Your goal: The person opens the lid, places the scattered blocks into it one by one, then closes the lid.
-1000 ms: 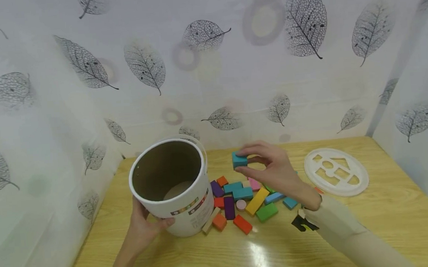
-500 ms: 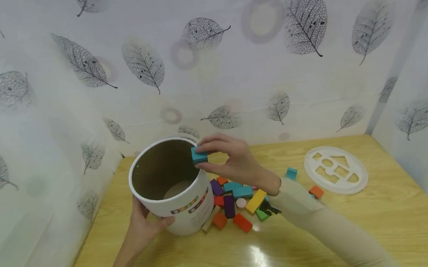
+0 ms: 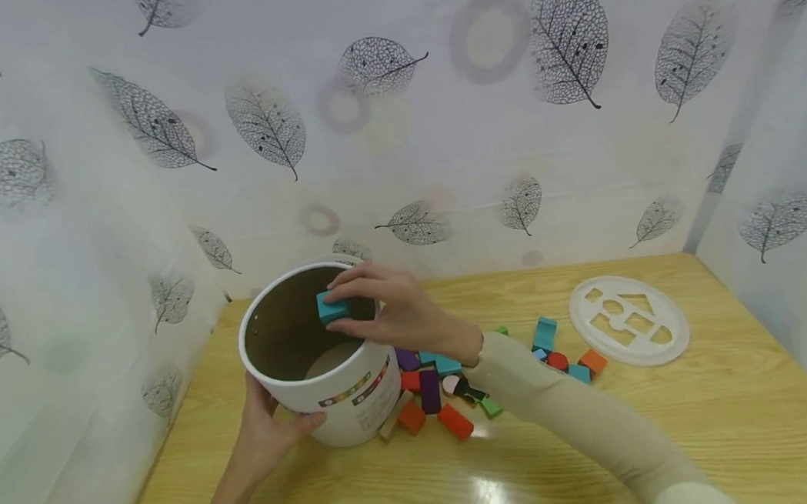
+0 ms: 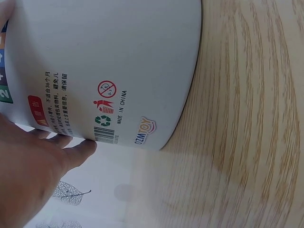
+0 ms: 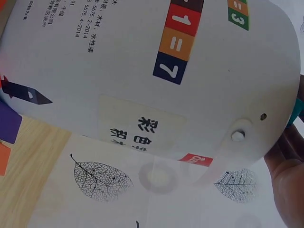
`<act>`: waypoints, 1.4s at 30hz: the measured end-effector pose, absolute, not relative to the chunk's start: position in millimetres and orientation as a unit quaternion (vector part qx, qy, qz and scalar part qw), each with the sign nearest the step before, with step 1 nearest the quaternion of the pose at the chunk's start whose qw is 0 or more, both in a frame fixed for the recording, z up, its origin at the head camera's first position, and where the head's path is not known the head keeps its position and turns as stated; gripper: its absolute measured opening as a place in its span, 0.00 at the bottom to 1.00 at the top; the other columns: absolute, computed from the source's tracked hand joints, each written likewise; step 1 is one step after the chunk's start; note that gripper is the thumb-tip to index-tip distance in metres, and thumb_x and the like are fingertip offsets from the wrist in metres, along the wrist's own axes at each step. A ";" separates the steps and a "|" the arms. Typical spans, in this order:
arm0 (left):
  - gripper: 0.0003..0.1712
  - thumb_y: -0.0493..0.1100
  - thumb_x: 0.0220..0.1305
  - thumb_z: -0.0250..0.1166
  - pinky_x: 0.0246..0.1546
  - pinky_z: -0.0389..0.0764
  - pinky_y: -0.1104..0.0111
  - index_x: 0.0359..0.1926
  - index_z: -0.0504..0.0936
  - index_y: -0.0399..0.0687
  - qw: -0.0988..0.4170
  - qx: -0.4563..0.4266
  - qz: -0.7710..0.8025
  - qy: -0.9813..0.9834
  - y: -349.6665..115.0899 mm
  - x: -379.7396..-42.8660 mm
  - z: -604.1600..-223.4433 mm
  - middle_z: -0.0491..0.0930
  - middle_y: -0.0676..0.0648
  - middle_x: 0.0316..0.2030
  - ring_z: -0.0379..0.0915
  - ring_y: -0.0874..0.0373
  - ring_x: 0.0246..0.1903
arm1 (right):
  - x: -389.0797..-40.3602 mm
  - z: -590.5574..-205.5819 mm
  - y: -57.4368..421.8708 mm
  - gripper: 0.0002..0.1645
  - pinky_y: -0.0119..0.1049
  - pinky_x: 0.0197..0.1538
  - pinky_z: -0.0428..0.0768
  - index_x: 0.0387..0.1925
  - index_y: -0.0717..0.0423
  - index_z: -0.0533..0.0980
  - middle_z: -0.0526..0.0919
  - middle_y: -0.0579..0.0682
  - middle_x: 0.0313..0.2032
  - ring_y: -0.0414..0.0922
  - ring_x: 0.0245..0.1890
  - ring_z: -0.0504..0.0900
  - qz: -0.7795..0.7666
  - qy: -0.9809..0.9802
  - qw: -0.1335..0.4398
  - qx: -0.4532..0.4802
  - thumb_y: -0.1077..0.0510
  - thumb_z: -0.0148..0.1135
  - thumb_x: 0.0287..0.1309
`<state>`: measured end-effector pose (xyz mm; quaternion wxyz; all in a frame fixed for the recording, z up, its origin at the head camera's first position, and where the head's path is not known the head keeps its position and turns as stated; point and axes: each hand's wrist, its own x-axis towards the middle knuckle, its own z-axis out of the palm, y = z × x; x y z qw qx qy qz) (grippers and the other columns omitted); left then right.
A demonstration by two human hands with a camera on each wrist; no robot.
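Observation:
A white toy bucket with printed labels stands on the wooden table, tilted slightly, its open top showing a brown inside. My left hand holds its lower left side, thumb on the front; in the left wrist view that hand's fingers press against the printed wall. Between thumb and fingers, my right hand pinches a blue toy block over the bucket's mouth, just inside the right rim. In the right wrist view the bucket wall mostly hides the block, and part of the right hand shows at the edge.
Loose blocks lie right of the bucket, among them a purple block, a red block and an orange block. A white lid with shaped cutouts lies farther right. Leaf-patterned curtain surrounds the table.
My right hand has carried the blue block leftward from above the loose blocks to over the bucket's mouth. The left hand keeps its hold on the bucket.

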<state>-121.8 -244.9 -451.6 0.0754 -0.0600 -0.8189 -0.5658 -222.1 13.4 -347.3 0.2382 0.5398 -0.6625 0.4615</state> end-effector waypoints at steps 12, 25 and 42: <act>0.75 0.30 0.47 0.79 0.65 0.63 0.82 0.81 0.37 0.70 0.068 -0.063 -0.566 -0.819 -244.1 -121.2 -451.3 0.53 0.48 0.78 0.54 0.45 0.75 | -220.8 -342.0 1.5 0.21 0.27 0.56 0.85 0.47 0.63 0.84 0.86 0.57 0.47 0.46 0.47 0.86 0.464 -0.662 0.221 0.546 0.64 0.79 0.50; 0.75 0.27 0.45 0.77 0.64 0.66 0.83 0.82 0.37 0.64 0.078 -0.100 -0.573 -0.809 -245.6 -121.2 -452.8 0.53 0.42 0.77 0.57 0.40 0.72 | -221.8 -342.8 2.3 0.20 0.31 0.61 0.83 0.45 0.61 0.85 0.86 0.57 0.47 0.49 0.52 0.86 0.448 -0.684 0.240 0.523 0.61 0.81 0.49; 0.79 0.26 0.40 0.78 0.69 0.65 0.78 0.82 0.35 0.60 0.090 -0.130 -0.589 -0.793 -243.6 -124.3 -455.3 0.52 0.37 0.77 0.56 0.39 0.73 | -231.1 -347.1 124.8 0.18 0.40 0.41 0.90 0.42 0.58 0.86 0.88 0.53 0.42 0.48 0.42 0.87 0.389 -0.759 0.273 0.446 0.67 0.80 0.46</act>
